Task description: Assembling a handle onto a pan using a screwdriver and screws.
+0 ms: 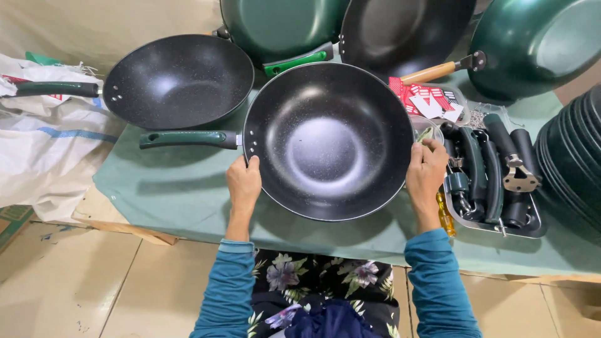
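Note:
A black speckled wok [328,141] with a dark green handle [188,138] pointing left rests on the green-covered table [188,194] in front of me. My left hand [243,183] grips its rim at the lower left, just right of the handle joint. On the opposite side, my right hand [426,171] clasps the rim, fingers curled over the edge near a small round dish [428,131].
A second black wok [179,80] with a green handle lies at the left. Several green and black woks [285,25] lean at the back. A metal tray [529,226] of dark handles and fittings sits right, beside stacked black pans [576,163]. White sacks [44,144] lie left.

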